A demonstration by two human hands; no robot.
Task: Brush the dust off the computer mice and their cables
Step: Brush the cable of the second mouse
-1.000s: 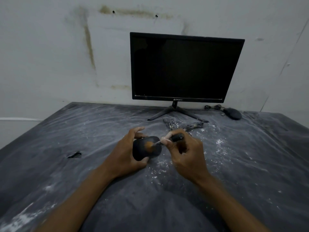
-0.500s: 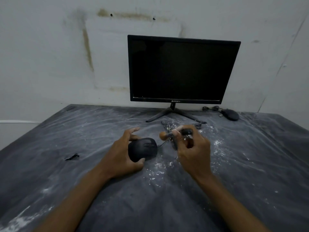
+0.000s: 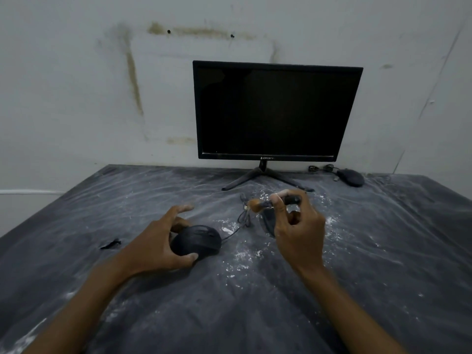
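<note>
Hands: the left hand [image 3: 155,241] is curled round the near mouse [image 3: 196,242] at frame centre-left; the right hand [image 3: 298,233] pinches the brush [image 3: 270,203], held off the bench [image 3: 383,251] above the cable [image 3: 244,215].
Second mouse: seen at upper right [image 3: 351,177], beside the monitor [image 3: 277,111].
Risk, cable: loops could be snagged and dragged by the bristles, tugging the mouse.
Risk, dust: white powder on the bench could be picked up and respread.
Hidden: part of the cable bundle is covered by the right hand; bristle contact cannot be told.
</note>
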